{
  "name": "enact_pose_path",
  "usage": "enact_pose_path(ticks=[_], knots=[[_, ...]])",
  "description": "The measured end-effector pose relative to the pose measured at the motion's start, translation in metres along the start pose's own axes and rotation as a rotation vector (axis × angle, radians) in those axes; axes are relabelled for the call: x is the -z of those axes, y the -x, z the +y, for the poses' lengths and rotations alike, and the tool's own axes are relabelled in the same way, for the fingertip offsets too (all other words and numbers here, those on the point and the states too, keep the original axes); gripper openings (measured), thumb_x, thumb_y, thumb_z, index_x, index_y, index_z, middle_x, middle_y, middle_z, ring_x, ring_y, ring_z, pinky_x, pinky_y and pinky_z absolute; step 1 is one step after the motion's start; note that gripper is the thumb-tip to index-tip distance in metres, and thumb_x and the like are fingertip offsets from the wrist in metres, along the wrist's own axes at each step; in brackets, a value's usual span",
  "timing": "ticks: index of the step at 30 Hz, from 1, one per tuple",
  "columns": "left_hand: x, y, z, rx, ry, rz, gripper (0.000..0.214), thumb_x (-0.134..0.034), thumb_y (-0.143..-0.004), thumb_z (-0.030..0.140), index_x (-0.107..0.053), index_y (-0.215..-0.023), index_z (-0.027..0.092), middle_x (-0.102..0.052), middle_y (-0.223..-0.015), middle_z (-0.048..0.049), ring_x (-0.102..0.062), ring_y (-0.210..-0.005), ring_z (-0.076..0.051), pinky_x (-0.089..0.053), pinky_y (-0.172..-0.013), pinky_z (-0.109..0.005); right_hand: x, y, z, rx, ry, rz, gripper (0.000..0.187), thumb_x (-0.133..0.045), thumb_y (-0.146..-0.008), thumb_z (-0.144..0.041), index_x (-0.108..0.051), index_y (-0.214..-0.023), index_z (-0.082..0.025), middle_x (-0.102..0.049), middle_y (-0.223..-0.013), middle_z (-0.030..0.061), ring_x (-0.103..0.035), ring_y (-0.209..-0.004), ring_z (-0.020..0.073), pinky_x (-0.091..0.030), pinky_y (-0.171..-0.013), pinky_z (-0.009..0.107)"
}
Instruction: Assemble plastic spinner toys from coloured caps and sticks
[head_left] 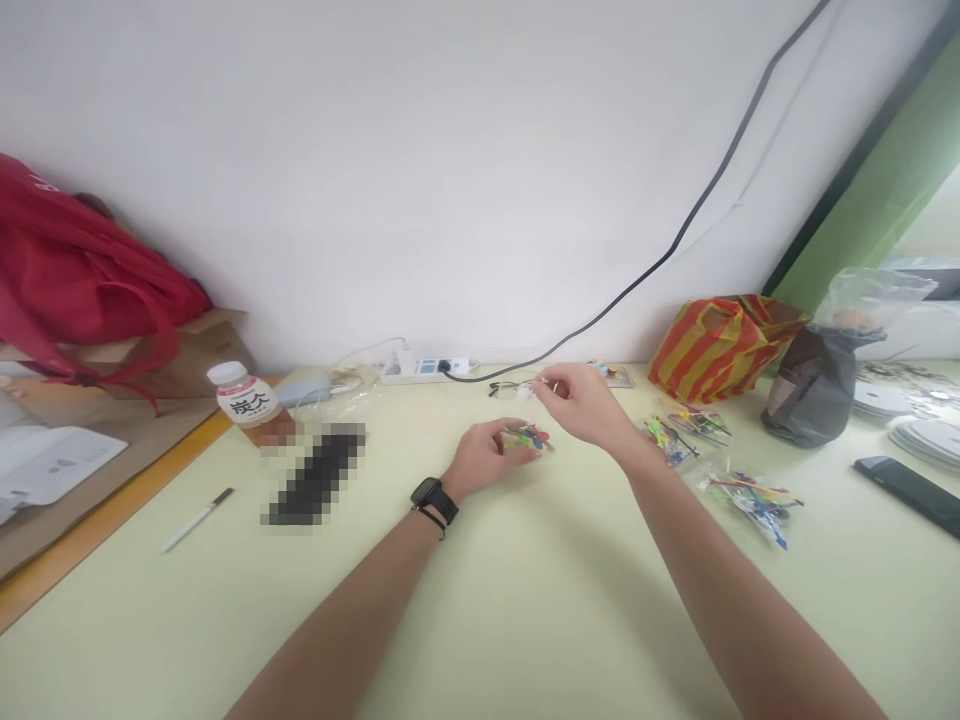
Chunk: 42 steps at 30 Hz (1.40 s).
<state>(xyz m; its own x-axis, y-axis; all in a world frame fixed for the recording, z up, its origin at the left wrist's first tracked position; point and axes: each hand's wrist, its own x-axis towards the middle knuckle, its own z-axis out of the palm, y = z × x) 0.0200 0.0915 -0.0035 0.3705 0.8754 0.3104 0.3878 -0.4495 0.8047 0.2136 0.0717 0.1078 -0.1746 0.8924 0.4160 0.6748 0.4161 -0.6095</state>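
My left hand (480,462), with a black watch on its wrist, curls its fingers and thumb round a small bundle of colourful plastic pieces (531,437). Red, blue and green parts show between the fingertips, low over the table. Up and to the right of it, my right hand (576,400) is closed in a pinch. A small white round piece (525,393) shows at its fingertips, too blurred to name more closely. Just behind that lies a pair of eyeglasses (504,388) on the table.
Clear bags of colourful plastic pieces (750,500) lie right. Beyond stand a striped bag (720,345), a dark bag (806,390) and stacked white discs (930,440). A power strip (420,368) lies by the wall. Leftward are a bottle (251,405) and a pen (196,520).
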Motion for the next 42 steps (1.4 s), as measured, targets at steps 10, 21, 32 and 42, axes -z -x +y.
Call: enact_pose_path(ticks=[10,21,32,42], knots=[[0.009,-0.009,0.019,-0.099,0.016,0.1,0.051,-0.073,-0.09,0.049,-0.067,-0.134,0.024,-0.077,-0.118,-0.0073,-0.069,-0.1,-0.023,-0.048,-0.079,-0.031,0.012,0.003,-0.001,-0.018,-0.077,-0.065,0.02,-0.059,-0.086,-0.03,-0.076,-0.087,-0.019,-0.068,-0.068,0.0011,-0.053,-0.057,0.0147,-0.039,-0.055,0.028],[0.052,-0.013,0.066,-0.283,-0.471,0.109,0.022,-0.065,-0.096,0.047,-0.071,-0.105,0.028,-0.077,-0.114,0.0004,-0.069,-0.095,-0.021,-0.05,-0.087,-0.036,0.031,0.005,-0.001,0.089,-0.111,0.137,0.014,-0.067,-0.088,-0.026,-0.077,-0.095,-0.019,-0.078,-0.082,0.0048,-0.071,-0.076,0.0198,-0.056,-0.074,0.031],[0.062,-0.016,0.072,-0.319,-0.422,0.033,0.014,-0.066,-0.097,0.029,-0.08,-0.095,0.031,-0.079,-0.111,0.0035,-0.072,-0.098,-0.019,-0.052,-0.085,-0.032,0.036,0.006,-0.01,0.011,-0.263,0.173,0.017,-0.075,-0.085,-0.034,-0.078,-0.08,-0.018,-0.078,-0.078,0.0054,-0.071,-0.071,0.0203,-0.055,-0.065,0.03],[0.064,-0.016,0.072,-0.358,-0.355,-0.032,0.015,-0.069,-0.096,0.032,-0.083,-0.098,0.03,-0.076,-0.125,-0.0023,-0.074,-0.105,-0.023,-0.054,-0.095,-0.036,-0.005,0.001,-0.009,-0.107,-0.274,0.224,0.01,-0.071,-0.081,-0.028,-0.072,-0.081,-0.018,-0.075,-0.076,0.0049,-0.067,-0.057,0.0169,-0.051,-0.054,0.028]])
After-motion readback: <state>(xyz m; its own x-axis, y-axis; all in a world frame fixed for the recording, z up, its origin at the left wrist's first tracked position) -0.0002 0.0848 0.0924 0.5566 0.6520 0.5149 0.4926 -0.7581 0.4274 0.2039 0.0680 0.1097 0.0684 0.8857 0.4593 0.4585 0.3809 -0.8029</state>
